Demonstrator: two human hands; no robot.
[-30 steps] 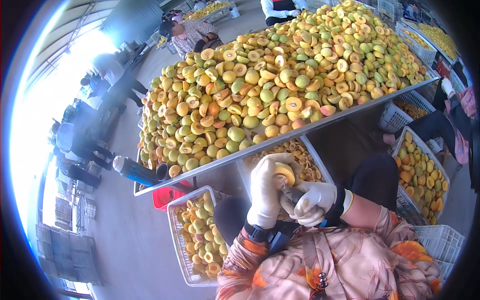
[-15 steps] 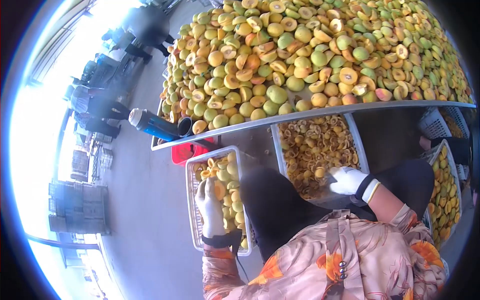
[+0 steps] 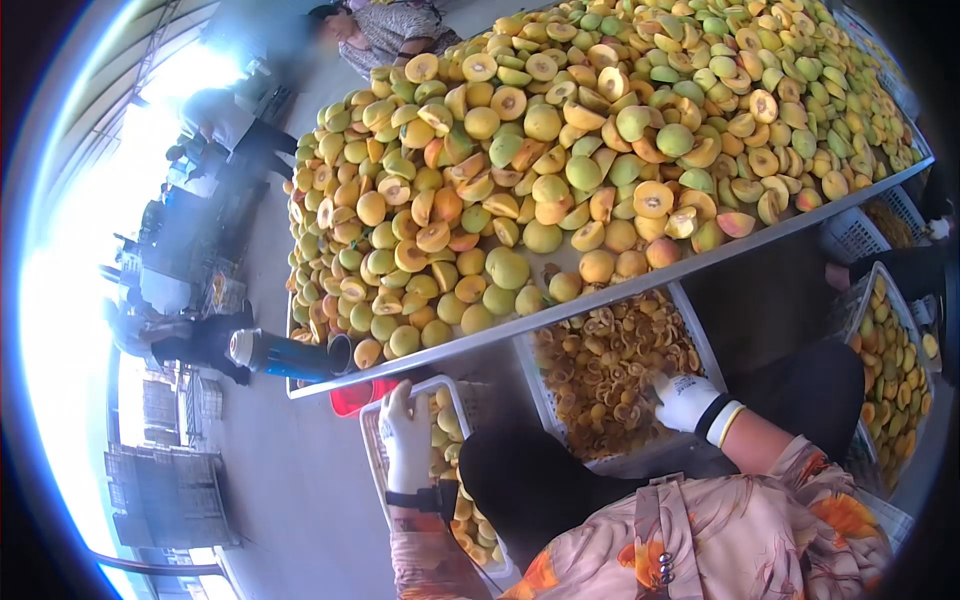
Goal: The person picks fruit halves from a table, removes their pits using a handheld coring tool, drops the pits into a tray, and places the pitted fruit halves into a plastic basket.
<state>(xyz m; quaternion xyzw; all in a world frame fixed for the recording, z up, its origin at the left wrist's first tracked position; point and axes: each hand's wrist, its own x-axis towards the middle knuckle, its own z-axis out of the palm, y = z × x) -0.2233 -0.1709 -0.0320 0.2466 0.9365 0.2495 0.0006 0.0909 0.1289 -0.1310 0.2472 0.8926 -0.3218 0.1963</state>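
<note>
My left hand (image 3: 407, 435), in a white glove with a dark wrist strap, is raised above the near end of a white basket (image 3: 374, 447) of peach halves (image 3: 446, 420). Its fingers are loosely bent and slightly apart, with no fruit visible in them. My right hand (image 3: 686, 402), also gloved in white, hangs over the right side of a white crate (image 3: 543, 388) of brown pits and cut cores (image 3: 607, 375). Those fingers are curled downward; what they hold, if anything, is hidden.
A metal-edged table (image 3: 600, 297) heaped with halved peaches (image 3: 560, 160) spans the front. A blue flask (image 3: 290, 355) lies at its left corner above a red bucket (image 3: 352, 398). Another fruit crate (image 3: 893, 365) stands right. A person (image 3: 390, 35) is across the table.
The view has shifted, placing the table lower. My left hand has left the fruit rings and half seen beside its fingers. My right hand stays at the pit crate.
</note>
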